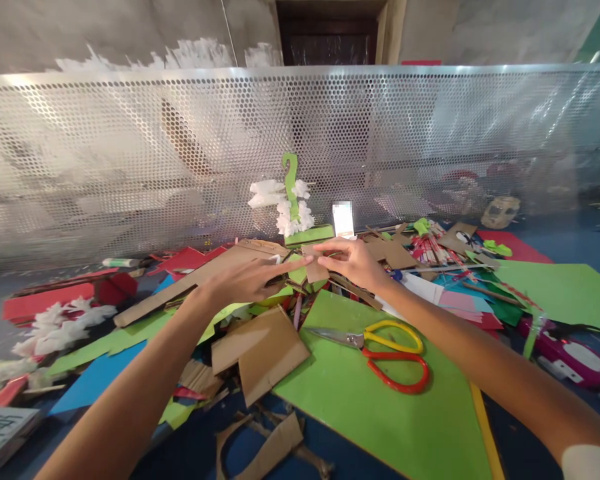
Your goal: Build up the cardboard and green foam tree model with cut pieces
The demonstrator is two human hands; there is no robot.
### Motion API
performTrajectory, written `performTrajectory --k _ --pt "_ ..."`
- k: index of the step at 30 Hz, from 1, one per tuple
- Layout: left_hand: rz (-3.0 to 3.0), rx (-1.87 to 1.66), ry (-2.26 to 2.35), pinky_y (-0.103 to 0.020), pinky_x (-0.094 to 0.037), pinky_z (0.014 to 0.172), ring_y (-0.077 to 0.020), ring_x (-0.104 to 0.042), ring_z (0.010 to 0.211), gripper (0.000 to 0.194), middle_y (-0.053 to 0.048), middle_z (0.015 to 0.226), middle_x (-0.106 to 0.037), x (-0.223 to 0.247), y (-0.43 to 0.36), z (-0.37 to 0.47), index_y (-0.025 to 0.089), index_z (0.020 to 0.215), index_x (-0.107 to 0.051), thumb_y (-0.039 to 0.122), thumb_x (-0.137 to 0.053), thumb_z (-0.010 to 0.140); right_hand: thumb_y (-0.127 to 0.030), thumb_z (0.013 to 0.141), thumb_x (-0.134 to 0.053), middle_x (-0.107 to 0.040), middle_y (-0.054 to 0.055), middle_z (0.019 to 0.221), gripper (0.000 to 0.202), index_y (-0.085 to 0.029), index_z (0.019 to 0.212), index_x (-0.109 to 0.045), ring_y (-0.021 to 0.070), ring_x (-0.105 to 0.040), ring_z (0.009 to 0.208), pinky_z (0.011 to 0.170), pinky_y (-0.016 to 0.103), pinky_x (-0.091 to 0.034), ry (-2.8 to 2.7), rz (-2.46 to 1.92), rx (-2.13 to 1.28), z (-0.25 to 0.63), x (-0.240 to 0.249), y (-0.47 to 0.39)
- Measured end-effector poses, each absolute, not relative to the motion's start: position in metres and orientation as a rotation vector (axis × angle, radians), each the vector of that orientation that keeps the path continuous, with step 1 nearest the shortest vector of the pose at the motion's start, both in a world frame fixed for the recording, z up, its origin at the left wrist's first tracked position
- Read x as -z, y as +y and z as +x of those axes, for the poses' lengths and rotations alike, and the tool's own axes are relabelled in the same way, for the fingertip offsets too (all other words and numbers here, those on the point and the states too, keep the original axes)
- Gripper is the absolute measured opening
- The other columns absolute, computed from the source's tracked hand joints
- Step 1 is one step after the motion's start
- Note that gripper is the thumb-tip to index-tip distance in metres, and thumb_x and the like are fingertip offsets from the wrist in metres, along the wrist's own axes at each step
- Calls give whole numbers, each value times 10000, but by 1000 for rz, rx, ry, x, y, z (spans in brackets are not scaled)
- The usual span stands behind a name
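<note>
A small brown cardboard piece point(317, 270) is between my two hands, above the pile of scraps. My right hand point(353, 261) pinches it from the right, thumb and fingers at its edge. From the left, my left hand point(247, 275) reaches in with the index finger stretched to the same piece; its thumb is hidden. A light green paper piece point(297, 272) shows just below the left fingertip. Nearer to me, scissors point(363, 341) with one yellow and one red handle lie partly open on a green sheet point(375, 413).
Behind the hands stands a green paper shape with white tufts point(291, 200) on a green base. A perforated metal panel point(205, 133) closes off the back. Cardboard squares point(273, 360), red pieces point(115, 290) and a purple glue gun point(573, 357) lie around.
</note>
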State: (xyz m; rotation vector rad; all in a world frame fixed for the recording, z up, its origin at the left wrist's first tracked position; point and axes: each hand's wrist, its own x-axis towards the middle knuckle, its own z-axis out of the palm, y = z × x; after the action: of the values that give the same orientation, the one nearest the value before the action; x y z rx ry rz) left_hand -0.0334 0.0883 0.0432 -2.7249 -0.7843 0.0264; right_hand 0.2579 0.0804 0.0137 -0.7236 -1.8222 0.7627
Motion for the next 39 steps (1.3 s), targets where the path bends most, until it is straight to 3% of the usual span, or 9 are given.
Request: performTrajectory --k 6,11,16,20,25,28,32,35,39 --pt "-2758 -60 -822 -285 -358 664 -159 -400 589 762 33 693 -553 -41 89 -33 269 1735 -157 250 -464 1038 -355 910 -762 -769 102 1210 287 -233 1161 -828 228 -747 1097 946 398 -642 -1845 -698 -730 259 -8 85" --pt "-2790 4 -842 -279 -330 609 -148 -409 562 736 45 666 -526 -40 89 -33 273 1723 -222 264 -471 1030 -379 966 -720 -755 93 1182 273 -258 1195 -807 226 -721 1089 888 381 -637 -1902 -719 -631 260 -10 81" --pt "-2833 48 -832 -260 -352 598 -139 -355 527 733 67 619 -488 -39 90 -31 245 1726 -194 242 -448 1038 -418 1067 -564 -750 66 1089 276 -292 1194 -775 198 -702 936 867 366 -607 -1926 -703 -288 268 -29 62" --pt "-2830 84 -825 -257 -400 658 -151 -415 581 780 46 694 -555 -36 93 -31 250 1736 -139 245 -462 1026 -281 1055 -571 -771 26 951 198 -282 1078 -767 159 -687 745 736 311 -575 -2465 -466 11 260 -25 40" --pt "-2830 92 -847 -264 -385 664 -162 -450 619 742 39 718 -542 -36 92 -31 257 1736 -143 297 -450 1062 25 942 -549 -777 132 1149 351 -146 1210 -698 167 -750 714 599 278 -535 -2918 -673 537 219 12 21" --pt "-2820 99 -841 -271 -356 638 -152 -409 589 717 48 693 -506 -37 90 -30 261 1728 -194 273 -451 1059 17 962 -540 -778 151 1157 369 -120 1285 -655 200 -780 792 635 297 -558 -3008 -745 672 200 25 24" --pt "-2816 116 -839 -287 -309 593 -144 -371 550 726 62 638 -453 -37 90 -28 256 1713 -259 208 -469 1020 -29 1003 -535 -792 110 1091 273 -164 1141 -727 207 -762 833 664 323 -542 -3105 -584 671 188 23 38" --pt "-2840 121 -814 -288 -307 594 -140 -373 547 738 64 637 -469 -38 89 -27 256 1713 -253 193 -466 1010 -80 1040 -520 -784 80 1096 259 -220 1043 -738 191 -738 842 623 321 -487 -3106 -431 686 187 15 43" --pt "-2851 108 -816 -289 -294 584 -143 -379 543 739 66 625 -473 -40 88 -26 244 1717 -234 201 -456 1014 -146 1067 -501 -768 82 1019 187 -190 1057 -683 180 -703 755 534 320 -373 -2992 -408 707 203 2 39"
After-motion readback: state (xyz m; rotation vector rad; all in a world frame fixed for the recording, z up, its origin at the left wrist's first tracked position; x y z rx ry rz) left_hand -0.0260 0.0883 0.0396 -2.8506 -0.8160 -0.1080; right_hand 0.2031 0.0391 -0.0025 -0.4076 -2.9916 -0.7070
